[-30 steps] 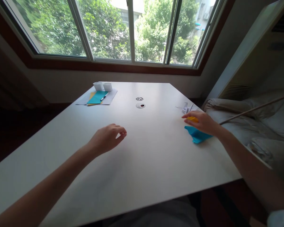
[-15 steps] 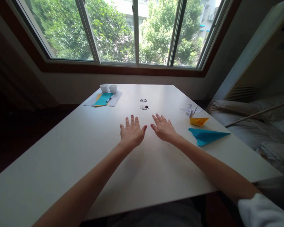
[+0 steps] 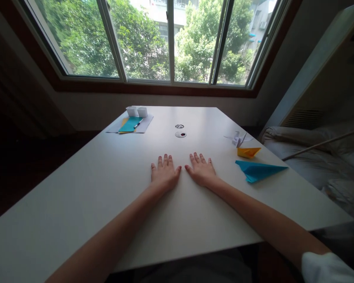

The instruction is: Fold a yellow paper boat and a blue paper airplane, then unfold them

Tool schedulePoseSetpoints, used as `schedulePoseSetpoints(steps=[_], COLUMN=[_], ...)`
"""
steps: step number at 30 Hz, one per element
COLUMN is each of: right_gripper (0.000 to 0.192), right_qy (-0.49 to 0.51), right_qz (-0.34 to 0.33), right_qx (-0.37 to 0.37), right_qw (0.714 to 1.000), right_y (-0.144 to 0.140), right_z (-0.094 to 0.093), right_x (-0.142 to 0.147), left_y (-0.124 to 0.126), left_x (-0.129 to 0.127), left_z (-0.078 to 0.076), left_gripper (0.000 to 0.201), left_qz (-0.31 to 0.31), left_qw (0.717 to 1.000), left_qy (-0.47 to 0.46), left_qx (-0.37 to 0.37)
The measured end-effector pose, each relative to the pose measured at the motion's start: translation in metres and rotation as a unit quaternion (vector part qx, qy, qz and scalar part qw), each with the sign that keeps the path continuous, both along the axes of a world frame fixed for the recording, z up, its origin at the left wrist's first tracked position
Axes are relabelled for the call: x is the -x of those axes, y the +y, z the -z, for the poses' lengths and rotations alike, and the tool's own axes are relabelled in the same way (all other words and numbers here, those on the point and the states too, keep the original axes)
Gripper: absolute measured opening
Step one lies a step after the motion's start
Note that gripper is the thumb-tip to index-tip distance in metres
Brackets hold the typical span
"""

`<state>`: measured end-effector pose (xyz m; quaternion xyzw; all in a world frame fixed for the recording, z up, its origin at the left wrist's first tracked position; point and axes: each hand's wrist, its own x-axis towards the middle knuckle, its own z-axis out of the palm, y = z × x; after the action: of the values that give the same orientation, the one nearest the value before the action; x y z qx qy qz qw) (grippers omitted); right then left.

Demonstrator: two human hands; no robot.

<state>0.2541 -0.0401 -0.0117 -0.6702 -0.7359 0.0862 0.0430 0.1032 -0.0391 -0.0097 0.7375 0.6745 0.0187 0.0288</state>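
My left hand (image 3: 166,173) lies palm down on the white table (image 3: 106,188), fingers spread, holding nothing. Beside it my right hand (image 3: 201,169) rests flat in the same way, also holding nothing; a small gap separates the two thumbs. To the right of my right hand are a blue paper plane (image 3: 258,170), a yellow folded paper boat (image 3: 248,152) and a white paper crane (image 3: 237,139). Beyond my fingertips two round inserts (image 3: 180,134) sit in the tabletop.
At the far left, white paper sheets (image 3: 113,128) lie under blue paper (image 3: 130,124) and yellow paper, with a pen (image 3: 138,123) on top. Two small white paper boxes (image 3: 142,112) stand behind. A covered sofa or bed (image 3: 301,145) with a stick adjoins the table's right side.
Both hands have come down and slightly toward me, from just above the table to flat on it. The paper items stay where they were; the view has shifted slightly.
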Motion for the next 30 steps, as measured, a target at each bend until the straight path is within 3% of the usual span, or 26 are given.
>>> schedulePoseSetpoints(steps=[30], right_gripper=[0.068], right_qy=[-0.002], right_qz=[-0.004], right_qx=[-0.008], right_qw=[1.000], right_y=[-0.0022], right_z=[-0.0028], right_x=[-0.0022], left_y=[-0.0016], left_x=[-0.0022], left_z=[-0.0033], left_gripper=[0.070], left_qz=[0.000], left_qw=[1.000], left_qy=[-0.001], left_qx=[-0.004])
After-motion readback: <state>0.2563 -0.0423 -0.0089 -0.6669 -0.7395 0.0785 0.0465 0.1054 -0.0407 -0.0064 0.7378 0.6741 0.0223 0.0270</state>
